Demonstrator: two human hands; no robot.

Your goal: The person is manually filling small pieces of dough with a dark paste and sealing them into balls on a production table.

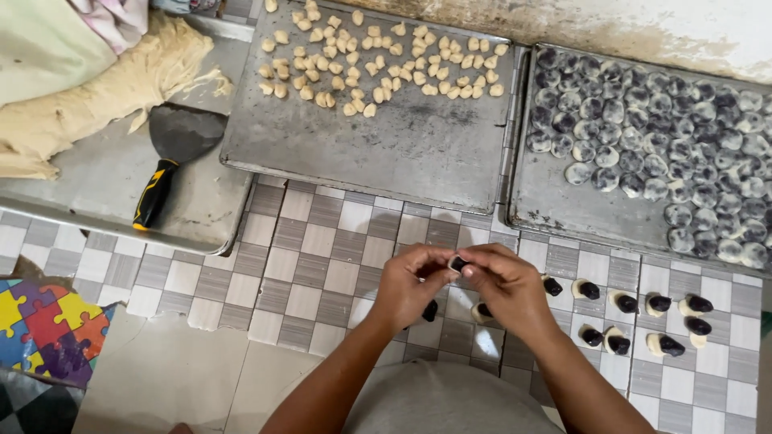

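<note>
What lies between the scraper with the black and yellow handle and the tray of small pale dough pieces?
In the head view, only bare metal of the scraper's own tray, then the rim of the dough-piece tray.

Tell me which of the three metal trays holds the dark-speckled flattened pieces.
The rightmost tray, filled with grey-black marbled discs. The middle tray carries only pale dough lumps; the left tray holds a dough mass and a scraper.

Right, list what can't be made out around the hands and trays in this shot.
- Head view: the piece pinched between left hand and right hand is mostly hidden by fingertips; only a dark spot shows.
- Pieces on the floor under the hands are partly covered by them.
- Right tray of dark-speckled rounds is cut off by the frame edge.
- Dough mass runs out at the left edge, under cloth.
</note>
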